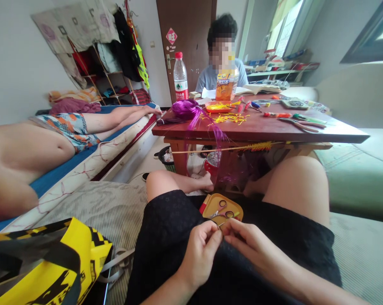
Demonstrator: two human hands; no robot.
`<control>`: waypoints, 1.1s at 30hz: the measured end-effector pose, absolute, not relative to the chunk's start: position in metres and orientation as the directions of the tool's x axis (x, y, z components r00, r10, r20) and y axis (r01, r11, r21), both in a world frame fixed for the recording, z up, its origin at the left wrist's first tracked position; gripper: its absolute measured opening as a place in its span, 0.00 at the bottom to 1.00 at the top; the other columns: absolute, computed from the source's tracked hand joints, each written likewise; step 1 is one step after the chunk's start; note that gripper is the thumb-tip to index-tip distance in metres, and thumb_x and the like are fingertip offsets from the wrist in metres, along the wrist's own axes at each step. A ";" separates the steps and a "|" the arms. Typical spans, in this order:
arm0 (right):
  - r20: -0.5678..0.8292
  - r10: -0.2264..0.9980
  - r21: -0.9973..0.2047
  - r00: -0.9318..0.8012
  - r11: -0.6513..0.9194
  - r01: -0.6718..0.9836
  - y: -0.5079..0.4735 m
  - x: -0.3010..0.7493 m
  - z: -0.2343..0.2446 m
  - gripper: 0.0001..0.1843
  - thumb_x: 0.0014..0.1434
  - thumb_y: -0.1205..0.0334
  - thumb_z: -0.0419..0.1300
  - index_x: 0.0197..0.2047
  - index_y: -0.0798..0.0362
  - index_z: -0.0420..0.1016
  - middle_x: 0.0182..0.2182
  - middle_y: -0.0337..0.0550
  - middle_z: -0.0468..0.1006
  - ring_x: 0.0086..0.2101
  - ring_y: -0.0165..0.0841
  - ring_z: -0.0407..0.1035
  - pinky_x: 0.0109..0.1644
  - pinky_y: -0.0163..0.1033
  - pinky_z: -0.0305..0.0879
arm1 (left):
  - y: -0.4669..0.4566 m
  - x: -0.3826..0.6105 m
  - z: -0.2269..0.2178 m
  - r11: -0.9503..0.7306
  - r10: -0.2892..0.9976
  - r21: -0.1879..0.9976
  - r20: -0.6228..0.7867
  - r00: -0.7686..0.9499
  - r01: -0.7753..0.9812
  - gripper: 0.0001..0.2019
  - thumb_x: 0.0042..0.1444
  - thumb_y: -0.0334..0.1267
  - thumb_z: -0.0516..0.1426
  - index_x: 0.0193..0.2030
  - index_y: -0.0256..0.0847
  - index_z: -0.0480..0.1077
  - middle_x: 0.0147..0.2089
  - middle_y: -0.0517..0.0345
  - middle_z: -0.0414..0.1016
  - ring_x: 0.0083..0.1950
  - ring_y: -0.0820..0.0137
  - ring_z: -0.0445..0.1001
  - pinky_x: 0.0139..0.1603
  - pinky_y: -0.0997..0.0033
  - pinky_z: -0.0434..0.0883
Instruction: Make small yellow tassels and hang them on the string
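My left hand (pixel 201 248) and my right hand (pixel 244 239) meet over my lap, each closed in a pinch, fingertips almost touching. A tiny thin piece seems to show between them, but it is too small to name. Just beyond the fingers a yellow tray (pixel 214 200) rests on the black cloth (pixel 175 228) over my lap. Scissors (pixel 222 205) with dark finger loops lie in the tray, partly hidden by my hands.
Purple strands (pixel 190 109) hang over the edge of the reddish table (pixel 258 133). Yellow pieces (pixel 229 119), pliers (pixel 301 124) and bottles (pixel 180 78) are on it. A person (pixel 202 78) sits behind; another lies at left. A yellow bag (pixel 83 250) stands beside me.
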State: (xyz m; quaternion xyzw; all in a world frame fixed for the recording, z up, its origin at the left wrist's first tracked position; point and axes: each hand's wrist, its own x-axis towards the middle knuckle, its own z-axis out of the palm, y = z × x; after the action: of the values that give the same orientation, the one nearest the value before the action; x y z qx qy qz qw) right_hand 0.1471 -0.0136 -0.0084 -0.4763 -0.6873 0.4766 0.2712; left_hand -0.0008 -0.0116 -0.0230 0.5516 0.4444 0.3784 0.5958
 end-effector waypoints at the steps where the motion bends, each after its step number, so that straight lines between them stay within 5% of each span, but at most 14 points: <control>1: -0.121 0.905 -0.945 -0.407 0.020 0.326 -0.013 0.147 -0.009 0.08 0.58 0.60 0.50 0.29 0.53 0.62 0.24 0.36 0.65 0.26 0.30 0.58 0.31 0.34 0.56 | -0.012 -0.003 -0.022 -0.031 0.946 0.987 -0.022 0.324 0.157 0.14 0.56 0.42 0.51 0.22 0.38 0.59 0.20 0.66 0.53 0.22 0.78 0.52 0.24 0.76 0.51; 4: -0.204 0.873 -0.977 -0.443 -0.157 0.142 -0.011 0.147 -0.010 0.12 0.55 0.53 0.53 0.27 0.53 0.61 0.24 0.35 0.62 0.27 0.29 0.56 0.32 0.35 0.55 | -0.011 -0.007 -0.019 -0.240 0.918 0.912 0.102 0.384 0.332 0.13 0.58 0.39 0.49 0.23 0.38 0.60 0.21 0.64 0.56 0.24 0.77 0.56 0.27 0.75 0.54; 7: -0.244 0.870 -0.970 -0.429 -0.226 0.093 -0.012 0.145 -0.010 0.16 0.53 0.49 0.55 0.27 0.53 0.61 0.23 0.34 0.60 0.26 0.29 0.55 0.31 0.35 0.54 | -0.008 -0.008 -0.020 -0.206 0.921 0.929 0.078 0.382 0.307 0.14 0.58 0.40 0.49 0.22 0.38 0.59 0.21 0.65 0.56 0.24 0.76 0.56 0.27 0.76 0.54; 14: -0.111 0.950 -0.955 -0.292 -0.022 0.294 -0.021 0.143 -0.014 0.09 0.57 0.58 0.51 0.27 0.53 0.61 0.22 0.34 0.61 0.25 0.28 0.54 0.28 0.33 0.53 | -0.007 -0.003 -0.025 0.096 0.925 0.989 -0.131 0.356 0.115 0.14 0.55 0.42 0.51 0.22 0.39 0.58 0.19 0.67 0.52 0.21 0.78 0.50 0.23 0.77 0.51; 23: -0.042 0.981 -0.956 -0.192 0.016 0.292 -0.025 0.137 -0.019 0.08 0.57 0.59 0.50 0.29 0.53 0.64 0.24 0.38 0.69 0.26 0.31 0.62 0.32 0.35 0.59 | -0.007 -0.003 -0.025 0.127 0.931 0.989 -0.146 0.333 0.078 0.15 0.55 0.43 0.51 0.22 0.39 0.58 0.19 0.67 0.52 0.21 0.78 0.50 0.22 0.77 0.50; 33: -0.057 0.967 -0.968 -0.250 0.007 0.251 -0.029 0.138 -0.025 0.10 0.58 0.57 0.50 0.28 0.53 0.63 0.22 0.34 0.62 0.25 0.29 0.56 0.29 0.33 0.56 | -0.009 0.004 -0.029 0.088 0.974 0.987 -0.113 0.196 0.132 0.13 0.53 0.39 0.52 0.20 0.38 0.59 0.18 0.66 0.53 0.22 0.77 0.51 0.24 0.76 0.52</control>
State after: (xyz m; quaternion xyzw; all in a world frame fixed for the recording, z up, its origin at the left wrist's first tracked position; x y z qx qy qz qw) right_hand 0.1380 -0.0287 -0.0254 -0.4969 -0.6127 0.4994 0.3582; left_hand 0.0039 -0.0089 -0.0287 0.5519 0.5009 0.3889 0.5416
